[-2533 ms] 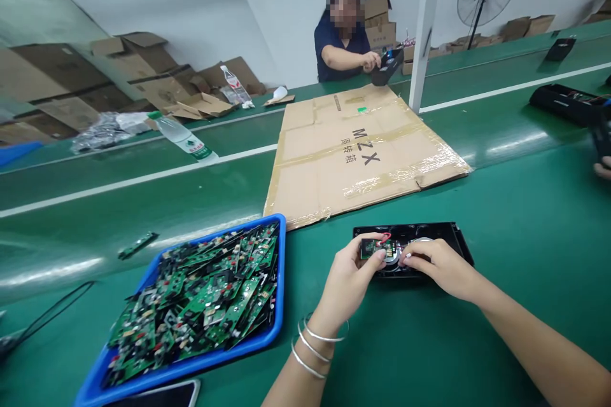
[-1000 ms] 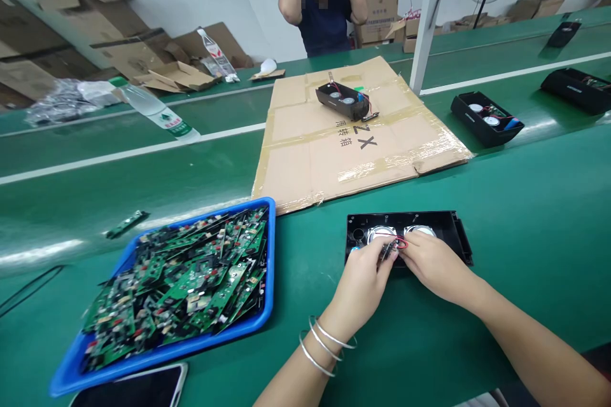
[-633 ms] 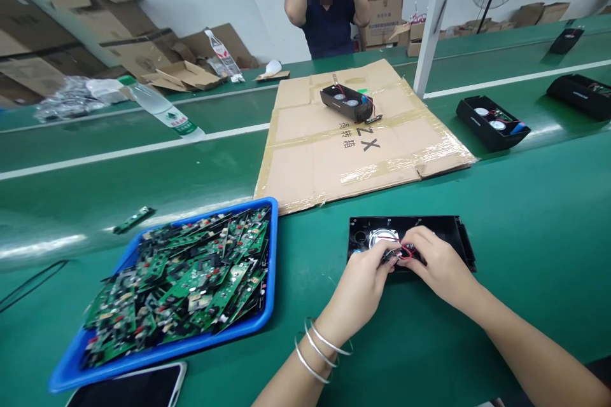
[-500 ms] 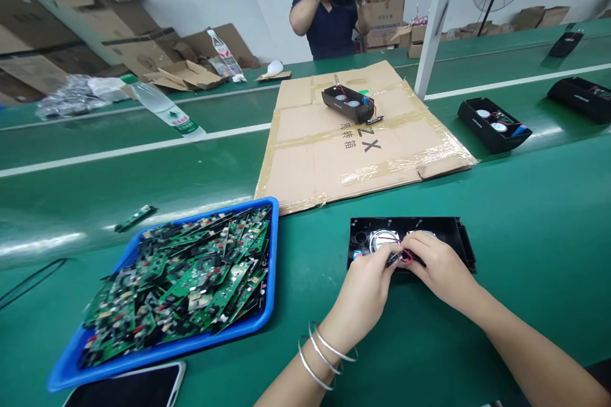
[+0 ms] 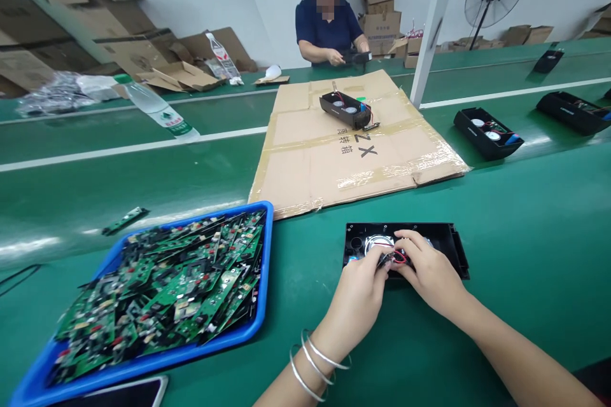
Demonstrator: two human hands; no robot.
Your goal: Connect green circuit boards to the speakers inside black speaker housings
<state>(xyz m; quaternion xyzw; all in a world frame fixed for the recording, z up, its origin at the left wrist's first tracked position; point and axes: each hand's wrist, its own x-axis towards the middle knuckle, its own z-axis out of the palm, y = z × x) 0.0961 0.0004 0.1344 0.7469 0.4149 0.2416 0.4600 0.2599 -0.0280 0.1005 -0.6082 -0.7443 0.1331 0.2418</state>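
Head view: a green tabletop (image 5: 525, 222) fills the foreground, and a flattened cardboard sheet (image 5: 310, 165) reaches over its far edge. Beyond that, a person in a navy shirt (image 5: 327, 35) holds a dark object (image 5: 358, 58), too small to identify. Toward the tabletop's left end stands a blue tray (image 5: 266, 267) heaped with green circuit boards (image 5: 172, 292), its far right corner at the cardboard's near left corner. Right of the tray, well apart from it, a black casing (image 5: 451, 254) lies open side up on the tabletop; a similar unit (image 5: 346, 111) sits toward the cardboard's far edge. Both hands meet over the casing's near edge. The left hand (image 5: 360, 283) pinches a small circuit board (image 5: 386, 259) between thumb and fingers. The right hand (image 5: 432, 273) has its fingers curled beside that board; whether they grip anything cannot be told. A phone (image 5: 119, 394) lies by the tray's near edge. Inside the casing's left half shows a silver speaker (image 5: 377, 241). A thin red wire (image 5: 401, 257) loops between the hands.
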